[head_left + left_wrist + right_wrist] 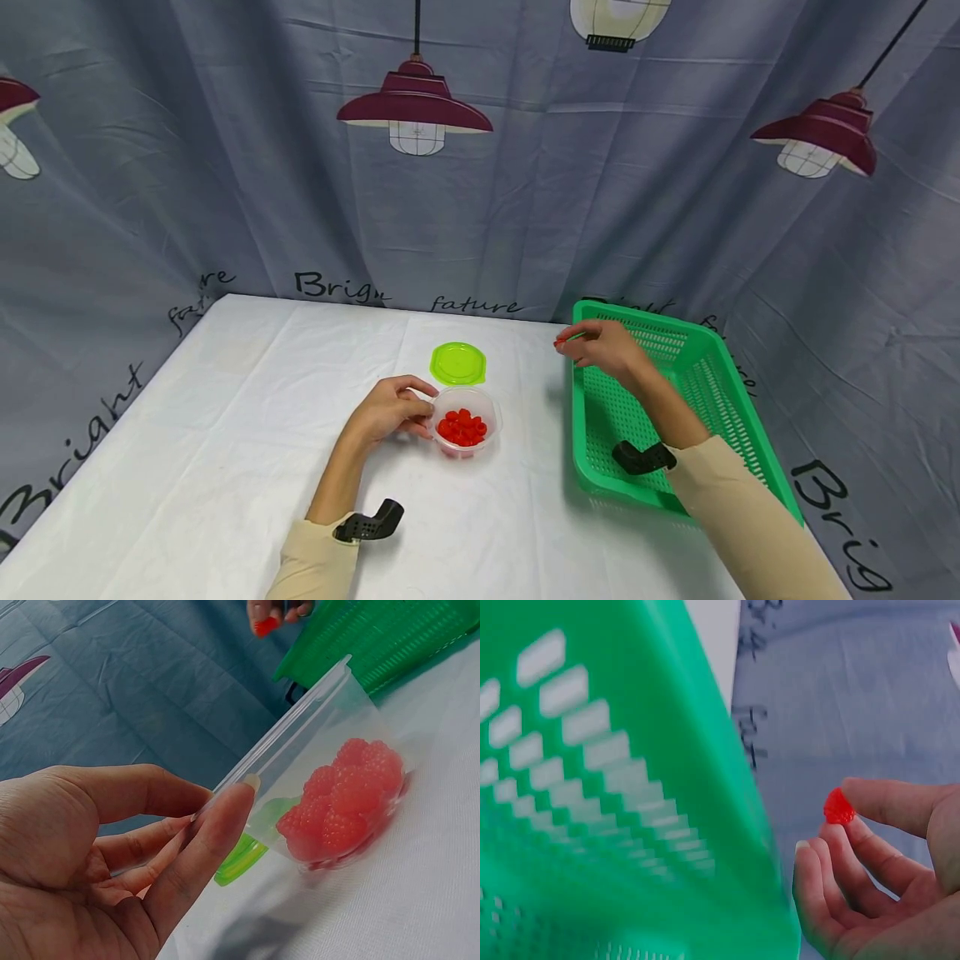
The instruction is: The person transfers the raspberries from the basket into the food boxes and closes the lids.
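Note:
A clear round plastic tub (491, 407) stands on the white cloth with several red raspberries (462, 427) inside. My left hand (393, 408) pinches its rim from the left side, thumb and fingers at the edge in the left wrist view. One more raspberry (839, 806) is pinched between the thumb and fingertips of my right hand (600, 346), held in the air above the left rim of a green plastic basket (686, 367). In the right wrist view the basket's slotted wall is beside that hand.
Just behind the tub lies a lime-green lid (458, 363) flat on the white tablecloth (225, 433). A grey-blue curtain (525, 208) printed with lamps and lettering hangs behind the table. The basket takes up the table's right side.

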`<state>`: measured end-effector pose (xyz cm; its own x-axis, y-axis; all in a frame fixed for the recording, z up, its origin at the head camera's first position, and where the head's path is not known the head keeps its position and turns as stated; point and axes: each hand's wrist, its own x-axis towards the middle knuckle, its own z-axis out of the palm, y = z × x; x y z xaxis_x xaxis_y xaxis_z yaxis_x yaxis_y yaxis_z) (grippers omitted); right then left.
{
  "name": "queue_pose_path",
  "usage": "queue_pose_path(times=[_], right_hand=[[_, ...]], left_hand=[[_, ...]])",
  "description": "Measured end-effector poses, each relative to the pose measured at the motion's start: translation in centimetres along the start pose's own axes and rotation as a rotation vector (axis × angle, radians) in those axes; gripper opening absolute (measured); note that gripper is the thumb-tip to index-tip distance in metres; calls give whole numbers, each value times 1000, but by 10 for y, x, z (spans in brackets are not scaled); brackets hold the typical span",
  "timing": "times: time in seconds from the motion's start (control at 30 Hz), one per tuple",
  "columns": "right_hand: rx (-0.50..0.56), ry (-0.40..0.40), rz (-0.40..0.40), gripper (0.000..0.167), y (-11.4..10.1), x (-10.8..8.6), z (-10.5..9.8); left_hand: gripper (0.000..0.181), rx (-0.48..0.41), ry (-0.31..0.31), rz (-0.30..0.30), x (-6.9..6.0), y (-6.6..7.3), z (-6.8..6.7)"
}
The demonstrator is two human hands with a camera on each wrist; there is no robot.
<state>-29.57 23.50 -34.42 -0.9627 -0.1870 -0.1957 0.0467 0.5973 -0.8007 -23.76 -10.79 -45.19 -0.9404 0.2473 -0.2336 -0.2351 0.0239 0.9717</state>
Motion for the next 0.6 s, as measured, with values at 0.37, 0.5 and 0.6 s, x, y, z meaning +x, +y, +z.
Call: queue_pose_path(times=[0.37, 0.5, 0.6], right_hand=[[-29, -97, -57, 24, -33, 1, 59], [-42, -142, -69, 21, -42, 1, 77], [-54, -168, -67, 21, -46, 2, 91]], left_hand=[[32, -4, 3, -3, 0, 0, 1], [33, -3, -5, -6, 0, 1, 1], [34, 1, -8, -6, 1, 1, 1]])
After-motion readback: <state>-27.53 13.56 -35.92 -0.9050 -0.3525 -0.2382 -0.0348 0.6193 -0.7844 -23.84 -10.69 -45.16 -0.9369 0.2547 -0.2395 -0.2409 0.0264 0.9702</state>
